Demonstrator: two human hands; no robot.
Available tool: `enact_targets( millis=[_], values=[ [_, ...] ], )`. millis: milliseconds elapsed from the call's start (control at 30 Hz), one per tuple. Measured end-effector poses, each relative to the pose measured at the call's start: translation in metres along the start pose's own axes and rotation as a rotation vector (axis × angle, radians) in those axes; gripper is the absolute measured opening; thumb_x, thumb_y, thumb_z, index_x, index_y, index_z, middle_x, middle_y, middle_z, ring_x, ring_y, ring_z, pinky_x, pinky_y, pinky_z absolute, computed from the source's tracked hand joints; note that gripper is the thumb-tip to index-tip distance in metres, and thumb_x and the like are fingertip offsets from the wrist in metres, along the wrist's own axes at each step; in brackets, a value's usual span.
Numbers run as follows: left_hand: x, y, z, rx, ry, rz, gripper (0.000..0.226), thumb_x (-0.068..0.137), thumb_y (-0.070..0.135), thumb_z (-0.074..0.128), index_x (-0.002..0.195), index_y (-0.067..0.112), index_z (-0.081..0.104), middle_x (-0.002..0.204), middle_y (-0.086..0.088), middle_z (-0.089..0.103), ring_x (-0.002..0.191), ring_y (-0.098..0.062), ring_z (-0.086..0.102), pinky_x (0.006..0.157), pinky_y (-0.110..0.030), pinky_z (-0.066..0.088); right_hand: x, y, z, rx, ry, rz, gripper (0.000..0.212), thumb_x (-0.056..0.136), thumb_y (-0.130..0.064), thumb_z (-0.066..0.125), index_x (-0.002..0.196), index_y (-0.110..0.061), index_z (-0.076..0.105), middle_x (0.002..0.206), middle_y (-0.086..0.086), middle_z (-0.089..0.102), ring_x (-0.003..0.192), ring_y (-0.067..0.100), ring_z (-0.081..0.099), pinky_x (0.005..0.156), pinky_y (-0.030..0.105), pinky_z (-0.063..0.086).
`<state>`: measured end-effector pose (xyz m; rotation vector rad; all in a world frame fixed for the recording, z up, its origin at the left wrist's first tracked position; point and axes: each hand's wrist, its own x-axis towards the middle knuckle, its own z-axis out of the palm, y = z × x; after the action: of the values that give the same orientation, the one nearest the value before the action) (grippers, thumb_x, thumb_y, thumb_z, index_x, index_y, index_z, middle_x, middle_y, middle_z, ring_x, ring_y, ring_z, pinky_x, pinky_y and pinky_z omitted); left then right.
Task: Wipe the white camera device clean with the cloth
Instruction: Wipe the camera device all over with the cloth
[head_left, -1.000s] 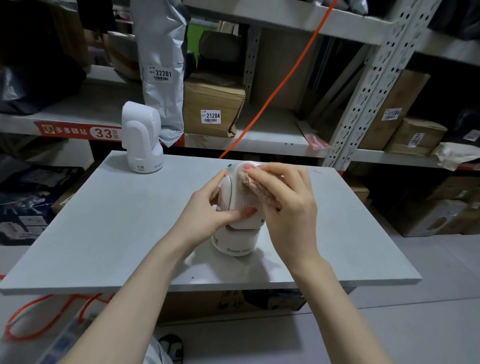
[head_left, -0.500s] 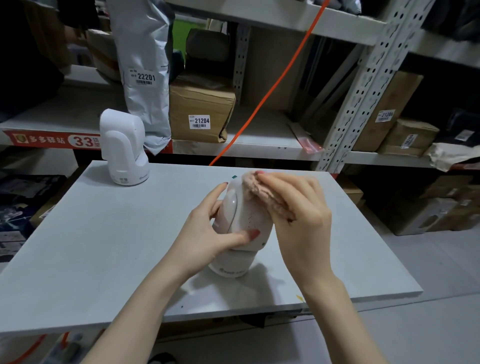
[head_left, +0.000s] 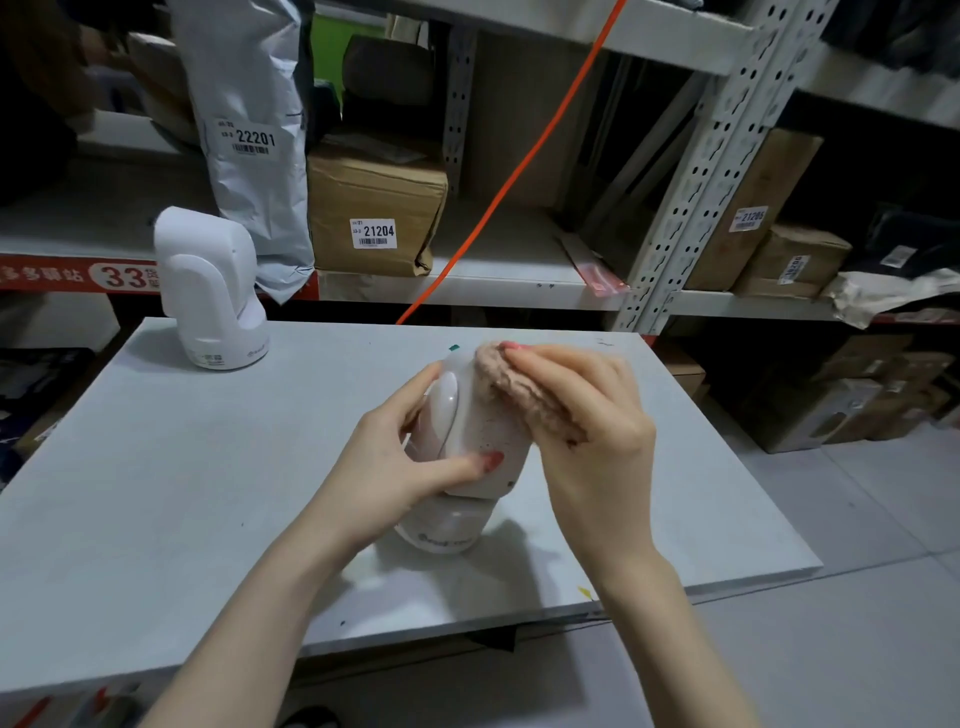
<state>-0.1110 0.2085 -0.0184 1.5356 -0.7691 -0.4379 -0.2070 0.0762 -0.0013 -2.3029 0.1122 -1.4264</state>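
Far to the left, a second white camera (head_left: 210, 291) stands upright near the back left corner of the grey counter (head_left: 156, 493). Nothing touches it. Behind it is a shelf (head_left: 493, 283) with a red strip that shows the number 33. A tall grey bag (head_left: 249, 135) marked 22201 stands on the shelf just behind that camera. Next to the bag sits a brown box (head_left: 376, 208) with a sticker that says 21204.

In the middle of the counter is the white camera device (head_left: 462, 457). Its round base rests on the counter and its top part leans a little to the left. The left hand (head_left: 410, 457) holds it from the left side. The thumb lies across the front, low on the top part, and the fingers curl round the far side. So this hand is wrapped tight on the device.

An orange cable (head_left: 519, 176) runs up from behind the counter toward the top right.

The right hand (head_left: 587, 431) comes next. It holds a fuzzy pink cloth (head_left: 519, 400) under its fingers and palm. The fingers are bent over the cloth and press it on the top right side of the device. The cloth touches the device.

Further right, a grey metal post (head_left: 717, 166) with holes holds up the shelves. More brown boxes (head_left: 779, 249) sit on the shelf past it.
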Motion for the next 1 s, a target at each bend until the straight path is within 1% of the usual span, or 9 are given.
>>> enact_targets(
  millis=[100,200,300,467,633,733,867,933,1000],
  values=[
    [-0.001,-0.003,-0.003,-0.018,0.059,-0.050,0.104,0.055,0.034,0.090,0.141,0.050,0.034,0.106,0.029,0.063,0.108,0.015,0.054,0.094,-0.019,0.043,-0.015,-0.003,0.004,0.010,-0.028,-0.061,0.022,0.084,-0.012,0.073,0.106,-0.013,0.074,0.102,-0.001,0.070,0.093,0.023,0.060,0.080,0.022,0.048],
    [-0.003,-0.002,-0.007,0.027,0.006,-0.013,0.105,0.061,0.038,0.088,0.136,0.067,0.022,0.113,0.027,0.064,0.113,0.004,0.057,0.099,-0.025,0.044,-0.018,-0.006,0.004,-0.022,-0.028,-0.115,0.022,0.085,-0.012,0.073,0.107,-0.013,0.074,0.101,-0.001,0.070,0.091,0.023,0.060,0.078,0.023,0.049],
    [-0.008,0.002,-0.007,0.058,-0.044,0.009,0.096,0.058,0.041,0.080,0.131,0.072,0.026,0.137,0.023,0.052,0.124,-0.005,0.052,0.110,-0.039,0.038,-0.009,-0.007,0.001,-0.025,0.000,-0.054,0.023,0.086,-0.012,0.071,0.109,-0.015,0.073,0.102,-0.004,0.069,0.093,0.021,0.058,0.081,0.019,0.046],
    [-0.012,0.000,-0.010,0.034,-0.058,0.015,0.088,0.057,0.043,0.082,0.130,0.065,0.038,0.134,0.019,0.056,0.123,-0.012,0.054,0.108,-0.042,0.041,-0.013,-0.012,0.000,0.021,0.016,-0.021,0.023,0.087,-0.018,0.066,0.110,-0.016,0.072,0.103,-0.005,0.068,0.096,0.019,0.057,0.083,0.017,0.045],
    [-0.010,-0.001,-0.016,-0.024,-0.057,0.012,0.087,0.057,0.038,0.082,0.131,0.062,0.041,0.134,0.012,0.058,0.121,-0.015,0.057,0.102,-0.043,0.048,-0.029,-0.009,-0.004,0.007,-0.037,-0.087,0.022,0.087,-0.016,0.069,0.109,-0.015,0.073,0.103,-0.001,0.069,0.093,0.022,0.060,0.078,0.025,0.050],
    [-0.009,-0.003,-0.015,-0.024,-0.090,0.022,0.088,0.057,0.034,0.082,0.131,0.061,0.042,0.129,0.009,0.062,0.119,-0.015,0.059,0.101,-0.037,0.049,-0.029,-0.008,-0.008,-0.010,-0.041,-0.088,0.023,0.086,-0.014,0.072,0.109,-0.015,0.073,0.103,-0.001,0.070,0.093,0.023,0.060,0.077,0.026,0.051],
    [-0.009,-0.003,-0.014,-0.017,-0.103,0.017,0.086,0.055,0.038,0.082,0.128,0.062,0.044,0.126,0.012,0.064,0.115,-0.010,0.060,0.090,-0.022,0.051,-0.024,-0.007,-0.013,0.036,-0.039,-0.002,0.025,0.088,-0.017,0.064,0.113,-0.015,0.071,0.105,-0.002,0.068,0.098,0.020,0.058,0.082,0.023,0.048],
    [-0.008,-0.001,-0.013,-0.066,-0.085,-0.005,0.075,0.062,0.043,0.081,0.127,0.061,0.048,0.127,0.016,0.063,0.117,-0.008,0.059,0.097,-0.028,0.049,-0.026,-0.008,-0.012,0.051,-0.036,0.020,0.026,0.089,-0.019,0.062,0.114,-0.016,0.070,0.106,-0.003,0.067,0.099,0.019,0.057,0.081,0.024,0.049],
    [-0.006,0.002,-0.012,-0.137,-0.056,-0.025,0.054,0.077,0.053,0.070,0.128,0.054,0.052,0.124,0.024,0.063,0.118,-0.002,0.057,0.103,-0.031,0.044,-0.027,-0.009,-0.011,0.072,-0.031,0.025,0.026,0.089,-0.020,0.061,0.113,-0.016,0.070,0.106,-0.004,0.067,0.099,0.019,0.057,0.080,0.026,0.049]
  ],
)
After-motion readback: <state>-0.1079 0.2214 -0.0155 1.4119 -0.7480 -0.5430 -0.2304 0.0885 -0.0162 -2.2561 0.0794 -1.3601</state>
